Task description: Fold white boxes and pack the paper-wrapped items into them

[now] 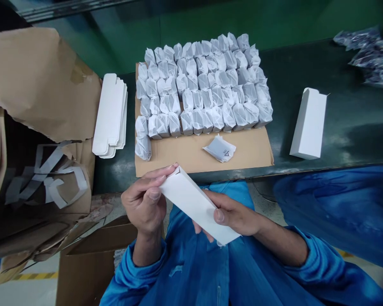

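White card carton (194, 206), light, stiff but easily dented, clamped along its long sides by left fingers (153, 180) and right fingers (220, 215), held just off the near edge of the desk (347, 127)

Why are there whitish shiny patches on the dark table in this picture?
In the head view, pale glare lies on the dark green tabletop, likely light bouncing off its smooth surface. The white carton between the left hand and right hand stays sharp, without blur.
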`<state>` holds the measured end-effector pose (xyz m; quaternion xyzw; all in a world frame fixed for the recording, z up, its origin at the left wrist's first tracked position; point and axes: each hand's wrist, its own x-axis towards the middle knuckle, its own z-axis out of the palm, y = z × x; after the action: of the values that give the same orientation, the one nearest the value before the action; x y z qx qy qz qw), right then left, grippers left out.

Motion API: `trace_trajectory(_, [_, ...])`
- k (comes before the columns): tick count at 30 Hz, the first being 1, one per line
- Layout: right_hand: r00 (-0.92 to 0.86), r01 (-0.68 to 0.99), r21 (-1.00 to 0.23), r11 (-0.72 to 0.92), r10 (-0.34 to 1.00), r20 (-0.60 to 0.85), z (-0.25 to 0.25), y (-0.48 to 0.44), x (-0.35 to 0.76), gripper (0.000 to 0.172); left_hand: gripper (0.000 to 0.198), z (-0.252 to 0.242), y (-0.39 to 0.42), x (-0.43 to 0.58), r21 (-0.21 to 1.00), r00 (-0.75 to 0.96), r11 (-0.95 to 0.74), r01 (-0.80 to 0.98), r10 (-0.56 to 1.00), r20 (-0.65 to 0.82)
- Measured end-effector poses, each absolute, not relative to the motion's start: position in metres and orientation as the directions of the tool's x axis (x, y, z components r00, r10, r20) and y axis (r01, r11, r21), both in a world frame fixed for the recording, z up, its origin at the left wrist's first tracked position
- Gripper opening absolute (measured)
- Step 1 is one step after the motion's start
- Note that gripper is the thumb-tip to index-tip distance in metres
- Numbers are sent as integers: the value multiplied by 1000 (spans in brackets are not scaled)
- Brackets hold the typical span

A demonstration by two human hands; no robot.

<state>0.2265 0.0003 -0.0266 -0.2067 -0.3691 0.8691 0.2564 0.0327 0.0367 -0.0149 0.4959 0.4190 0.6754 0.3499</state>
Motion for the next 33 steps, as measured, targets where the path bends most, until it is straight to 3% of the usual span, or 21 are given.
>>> trace_trajectory(5, [-716, -219, -849, -481, 670, -195, -23, -1, 229, 57, 10, -6, 37, 24, 943, -27, -96, -317, 995, 92])
trace_trajectory(8, [-709, -174, -882, -439, 678, -197, -21, 1, 231, 55, 12, -2, 39, 16, 941, 61, 29, -338, 998, -9])
trace_trajectory(10, [-730, -196, -853, -484, 652, -202, -20, 2, 232, 56, 10, -3, 39, 15, 952, 31, -37, -303, 998, 49])
trace_trajectory(12, [-764, -240, -797, -554, 614, -197, -21, 2, 231, 59, 10, -6, 37, 20, 949, -54, -253, -189, 967, 248])
trace_trajectory(15, [-813, -259, -740, -621, 554, -180, -24, 2, 231, 64, 18, -15, 33, 30, 796, -161, -599, 89, 780, 605])
trace_trajectory(17, [-825, -241, -735, -634, 532, -189, -27, 3, 231, 64, 18, -21, 31, 35, 703, -191, -679, 211, 677, 711])
trace_trajectory(22, [-813, -110, -811, -575, 522, -260, -25, 15, 232, 69, 29, -35, 28, 41, 757, -265, -596, 268, 710, 653])
trace_trajectory(25, [-671, 188, -956, -227, 681, -293, -12, 27, 234, 72, 24, -44, 30, 37, 802, -485, -495, 335, 639, 597])
trace_trajectory(27, [-530, 440, -898, -6, 806, -265, -2, 37, 236, 66, 25, -49, 31, 28, 809, -523, -399, 430, 621, 584])
trace_trajectory(29, [-493, 544, -832, 109, 844, -212, 6, 48, 238, 45, 51, -50, 32, 15, 694, -306, -379, 612, 695, 650])
trace_trajectory(31, [-564, 531, -822, 207, 810, -161, 11, 61, 240, 29, 85, -47, 36, 4, 422, 132, -516, 745, 735, 665])
trace_trajectory(33, [-610, 535, -778, 329, 788, -86, 15, 71, 244, 25, 92, -44, 43, -3, 161, 496, -665, 730, 677, 544])
